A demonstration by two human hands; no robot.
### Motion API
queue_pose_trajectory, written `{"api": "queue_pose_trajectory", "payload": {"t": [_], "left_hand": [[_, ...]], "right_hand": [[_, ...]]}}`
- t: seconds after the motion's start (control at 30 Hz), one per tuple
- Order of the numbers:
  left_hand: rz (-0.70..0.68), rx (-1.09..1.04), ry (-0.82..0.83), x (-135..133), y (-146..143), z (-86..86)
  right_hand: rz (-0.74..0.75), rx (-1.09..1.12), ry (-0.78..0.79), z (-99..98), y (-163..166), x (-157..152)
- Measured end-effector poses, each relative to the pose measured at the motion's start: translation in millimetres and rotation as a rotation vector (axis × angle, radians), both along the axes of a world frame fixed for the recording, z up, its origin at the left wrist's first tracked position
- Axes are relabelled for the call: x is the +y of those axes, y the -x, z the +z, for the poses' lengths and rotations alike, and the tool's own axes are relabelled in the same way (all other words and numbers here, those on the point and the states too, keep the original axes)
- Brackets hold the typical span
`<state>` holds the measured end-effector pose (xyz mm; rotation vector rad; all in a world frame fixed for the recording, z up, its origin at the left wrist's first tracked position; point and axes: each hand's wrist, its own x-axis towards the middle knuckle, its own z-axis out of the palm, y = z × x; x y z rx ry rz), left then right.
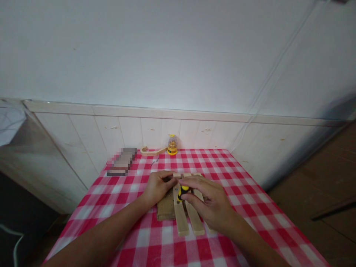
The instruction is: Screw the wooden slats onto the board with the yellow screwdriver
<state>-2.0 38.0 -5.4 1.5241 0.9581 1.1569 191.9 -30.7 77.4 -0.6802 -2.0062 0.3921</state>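
Note:
My right hand [213, 196] is closed round a short yellow and black screwdriver [183, 192], which stands tilted over the left wooden slat [182, 221]. Several pale slats lie side by side, their near ends pointing towards me; my right hand partly covers the ones on the right. My left hand [159, 188] has its thumb and fingers drawn together at the left slat's far part, gripping its edge. Beneath and to the left is a brown wooden block [166, 211] with small dark specks on it. A small round screw head [176, 189] shows on the left slat.
A red and white checked cloth [133, 237] covers the table. Towards the wall stand a yellow-based bit container [172, 145] and a curved wooden piece [152, 152]. A small thin metal item [154, 161] lies nearby, with a pixelated flat object [122, 162] at the left edge.

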Motion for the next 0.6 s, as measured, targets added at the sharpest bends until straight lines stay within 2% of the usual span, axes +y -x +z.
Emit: {"api": "queue_pose_trajectory", "payload": {"t": [0.2,0.6], "left_hand": [[0.013,0.015,0.007,-2.4,-1.1,4.0],[0.009,0.009,0.01,0.1,0.4,-0.6]], "right_hand": [[-0.033,0.02,-0.019,0.4,1.3,-0.1],[-0.072,0.01,-0.036,-2.2,1.6,-0.9]]}}
